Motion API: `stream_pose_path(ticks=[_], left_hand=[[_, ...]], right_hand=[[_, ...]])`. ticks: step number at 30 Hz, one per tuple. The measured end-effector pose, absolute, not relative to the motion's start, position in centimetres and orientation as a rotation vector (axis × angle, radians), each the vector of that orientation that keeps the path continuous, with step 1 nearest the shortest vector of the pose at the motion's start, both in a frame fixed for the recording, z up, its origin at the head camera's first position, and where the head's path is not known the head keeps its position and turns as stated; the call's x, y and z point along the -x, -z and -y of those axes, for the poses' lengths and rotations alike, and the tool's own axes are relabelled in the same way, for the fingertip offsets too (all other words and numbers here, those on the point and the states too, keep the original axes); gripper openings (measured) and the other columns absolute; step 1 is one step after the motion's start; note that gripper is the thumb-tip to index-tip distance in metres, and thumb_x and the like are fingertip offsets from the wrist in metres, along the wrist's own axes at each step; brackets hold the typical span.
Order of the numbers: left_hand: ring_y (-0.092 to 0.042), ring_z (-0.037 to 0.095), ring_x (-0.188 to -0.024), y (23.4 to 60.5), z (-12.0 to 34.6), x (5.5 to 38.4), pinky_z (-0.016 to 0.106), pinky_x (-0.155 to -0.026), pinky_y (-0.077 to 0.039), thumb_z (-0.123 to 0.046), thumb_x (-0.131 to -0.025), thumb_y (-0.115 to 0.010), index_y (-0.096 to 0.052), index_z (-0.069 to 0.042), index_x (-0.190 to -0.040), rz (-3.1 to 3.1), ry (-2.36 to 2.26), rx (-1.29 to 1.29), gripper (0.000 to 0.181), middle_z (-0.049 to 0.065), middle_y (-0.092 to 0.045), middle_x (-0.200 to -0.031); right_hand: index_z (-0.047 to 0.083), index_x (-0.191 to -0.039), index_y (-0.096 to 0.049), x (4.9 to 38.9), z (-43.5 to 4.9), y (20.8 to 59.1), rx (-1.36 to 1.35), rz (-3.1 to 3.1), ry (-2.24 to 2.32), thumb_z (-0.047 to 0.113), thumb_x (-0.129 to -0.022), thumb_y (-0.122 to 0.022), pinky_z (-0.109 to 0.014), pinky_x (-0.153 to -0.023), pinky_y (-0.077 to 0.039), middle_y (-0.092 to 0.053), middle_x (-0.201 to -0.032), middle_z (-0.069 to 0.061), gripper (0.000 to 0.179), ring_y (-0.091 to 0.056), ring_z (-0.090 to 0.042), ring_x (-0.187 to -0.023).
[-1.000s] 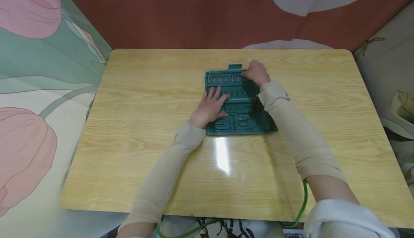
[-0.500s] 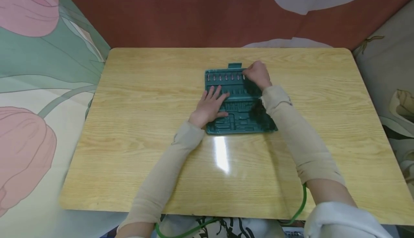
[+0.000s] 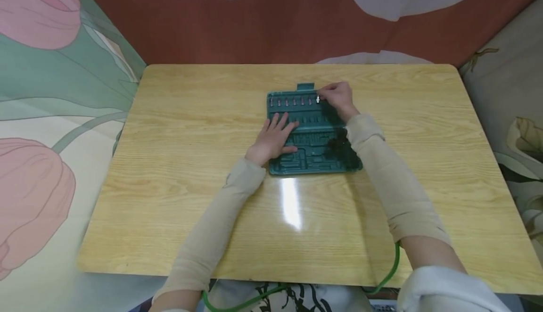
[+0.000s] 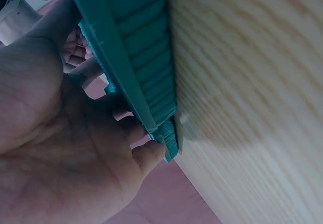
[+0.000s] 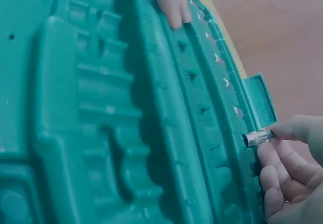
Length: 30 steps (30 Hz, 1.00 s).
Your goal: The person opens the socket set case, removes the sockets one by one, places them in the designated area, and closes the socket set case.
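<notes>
Currently the right hand (image 3: 339,99) pinches a silver socket (image 5: 257,137) at the green case's (image 3: 311,154) far edge, right of small metal pieces (image 3: 294,102); the left hand (image 3: 271,140), fingers spread, rests on the case's left side, and the right sleeve (image 3: 394,180) hides part of its right edge

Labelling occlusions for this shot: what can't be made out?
Head view: some of the green case, behind the right hand and sleeve.
Head view: the case surface under the left hand.
Left wrist view: the case's interior, hidden by its outer wall.
Right wrist view: most of the left hand, cut off by the top edge.
Right wrist view: any marking on the metal piece, too blurred to read.
</notes>
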<state>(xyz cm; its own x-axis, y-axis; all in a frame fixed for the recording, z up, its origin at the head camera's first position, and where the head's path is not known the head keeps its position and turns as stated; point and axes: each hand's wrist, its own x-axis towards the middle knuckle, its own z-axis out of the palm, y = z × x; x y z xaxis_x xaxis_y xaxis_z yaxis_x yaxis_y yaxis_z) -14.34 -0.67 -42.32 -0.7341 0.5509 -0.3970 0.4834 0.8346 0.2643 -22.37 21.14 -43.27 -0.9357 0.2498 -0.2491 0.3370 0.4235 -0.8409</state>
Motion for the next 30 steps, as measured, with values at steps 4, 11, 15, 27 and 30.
stream_pose_path(ticks=[4, 11, 15, 27, 30], left_hand=[[0.005, 0.034, -0.146, 42.5, 0.6, 14.2, 0.048, -0.116, -0.001, -0.053, -0.094, -0.053, -0.018, -0.024, -0.156, -2.548, -0.198, -0.766, 0.077, 0.012, 0.001, -0.161], [0.005, 0.034, -0.145, 42.4, 0.4, 14.0, 0.047, -0.116, -0.002, -0.052, -0.094, -0.053, -0.018, -0.023, -0.156, -2.54, -0.21, -0.778, 0.076, 0.013, 0.002, -0.161], [0.005, 0.034, -0.145, 42.0, 0.6, 14.1, 0.047, -0.116, -0.003, -0.051, -0.094, -0.053, -0.018, -0.023, -0.156, -2.548, -0.205, -0.777, 0.077, 0.014, 0.002, -0.16], [0.008, 0.033, -0.145, 42.1, 0.9, 14.3, 0.046, -0.116, 0.001, -0.051, -0.095, -0.052, -0.014, -0.023, -0.157, -2.521, -0.249, -0.801, 0.077, 0.014, 0.008, -0.16], [0.008, 0.032, -0.145, 42.1, 1.2, 14.2, 0.046, -0.116, 0.001, -0.05, -0.096, -0.052, -0.015, -0.024, -0.157, -2.521, -0.267, -0.811, 0.076, 0.013, 0.006, -0.16]], right_hand=[[-0.003, -0.107, -0.071, 22.3, -21.5, 43.4, -0.561, -2.504, 1.591, 0.021, -0.089, -0.069, -0.028, -0.072, -0.046, -0.064, -0.085, 0.0, 0.031, -0.056, -0.013, -0.08], [-0.002, -0.111, -0.07, 22.1, -21.8, 43.2, -0.541, -2.512, 1.493, 0.025, -0.091, -0.066, -0.028, -0.072, -0.045, -0.064, -0.094, -0.004, 0.034, -0.054, -0.014, -0.083], [-0.002, -0.109, -0.07, 22.3, -21.3, 43.0, -0.497, -2.544, 1.474, 0.024, -0.091, -0.066, -0.027, -0.071, -0.045, -0.064, -0.095, -0.005, 0.032, -0.053, -0.014, -0.082], [-0.003, -0.116, -0.066, 21.7, -25.4, 41.3, -0.434, -2.456, 1.614, 0.023, -0.094, -0.064, -0.027, -0.073, -0.047, -0.065, -0.085, 0.003, 0.035, -0.06, -0.013, -0.082], [-0.005, -0.112, -0.065, 21.3, -28.0, 41.2, -0.462, -2.412, 1.685, 0.019, -0.093, -0.064, -0.027, -0.07, -0.048, -0.063, -0.076, 0.005, 0.03, -0.06, -0.011, -0.074]])
